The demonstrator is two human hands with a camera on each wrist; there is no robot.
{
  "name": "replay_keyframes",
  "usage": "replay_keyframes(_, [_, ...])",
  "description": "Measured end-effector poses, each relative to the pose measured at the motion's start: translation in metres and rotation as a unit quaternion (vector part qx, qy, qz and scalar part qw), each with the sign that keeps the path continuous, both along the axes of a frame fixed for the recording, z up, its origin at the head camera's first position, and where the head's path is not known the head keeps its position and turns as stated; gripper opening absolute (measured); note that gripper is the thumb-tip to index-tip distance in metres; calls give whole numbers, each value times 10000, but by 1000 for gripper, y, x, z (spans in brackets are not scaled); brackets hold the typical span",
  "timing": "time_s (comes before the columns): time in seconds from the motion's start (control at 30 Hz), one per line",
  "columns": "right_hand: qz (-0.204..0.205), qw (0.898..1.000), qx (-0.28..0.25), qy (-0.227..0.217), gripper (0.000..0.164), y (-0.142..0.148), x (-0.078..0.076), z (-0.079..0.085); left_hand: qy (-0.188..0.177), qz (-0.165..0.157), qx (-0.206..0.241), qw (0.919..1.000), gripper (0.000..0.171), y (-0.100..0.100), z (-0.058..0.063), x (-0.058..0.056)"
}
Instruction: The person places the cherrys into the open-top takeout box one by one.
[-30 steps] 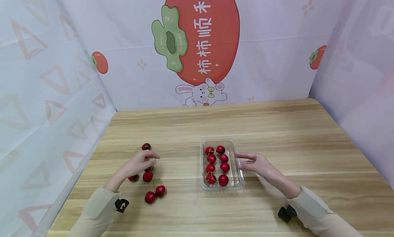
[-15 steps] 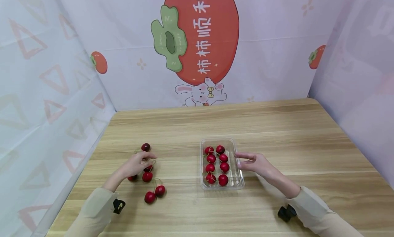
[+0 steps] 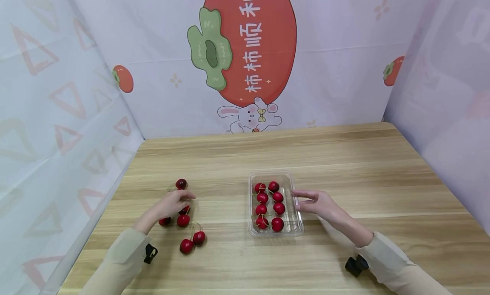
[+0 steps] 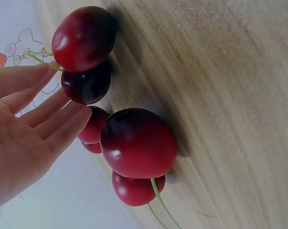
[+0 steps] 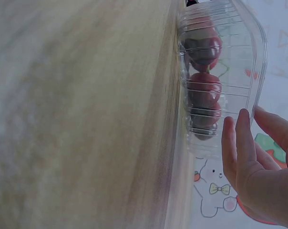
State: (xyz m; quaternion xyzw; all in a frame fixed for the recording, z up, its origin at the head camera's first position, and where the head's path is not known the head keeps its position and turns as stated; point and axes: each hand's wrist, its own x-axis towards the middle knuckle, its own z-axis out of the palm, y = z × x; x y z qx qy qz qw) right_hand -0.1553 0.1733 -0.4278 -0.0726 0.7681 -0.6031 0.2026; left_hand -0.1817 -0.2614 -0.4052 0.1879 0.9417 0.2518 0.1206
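In the head view my left hand (image 3: 172,203) is over a loose group of red cherries (image 3: 183,220) on the left of the table. The left wrist view has the thumb and forefinger pinching the green stems (image 4: 38,56) of a dark red pair of cherries (image 4: 84,38), which hang close by the wood. The other fingers extend beside more cherries (image 4: 138,143). A clear plastic box (image 3: 268,234) at the centre holds two rows of cherries (image 3: 277,224). Fingertips of my right hand (image 3: 319,203), fairly straight, touch the box's right rim.
Nearer the front edge lies another stemmed pair of cherries (image 3: 186,246). A single dark cherry (image 3: 181,184) shows behind the left hand. The wood-grain table (image 3: 229,265) is bounded by a printed cloth backdrop (image 3: 333,86) at the back and sides.
My left hand has drawn slightly left and down over the cherries, its fingers closing together. The right hand and the box have stayed put.
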Motion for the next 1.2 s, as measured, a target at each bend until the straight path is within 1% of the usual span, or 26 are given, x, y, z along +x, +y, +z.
replay_keyframes(0.3, [4,10000,12,25,51,0,1,1,-176,66,-142,9997,19,1,-1,-3])
replay_keyframes(0.5, [51,10000,11,58,51,0,1,1,-216,-1,-109,9997,17,1,-3,-6])
replay_keyframes(0.63, [84,9998,66,138,51,1,1,2,-151,-94,-106,9998,14,1,-3,-7])
replay_keyframes(0.8, [16,10000,52,79,51,0,1,1,-60,-162,-66,9998,13,0,-3,-9])
replay_keyframes(0.97, [42,10000,22,69,51,0,1,1,48,-204,-64,9998,12,-3,-5,-10])
replay_keyframes(1.2, [36,10000,28,30,53,0,0,0,222,-319,-7,9992,11,-6,0,-7])
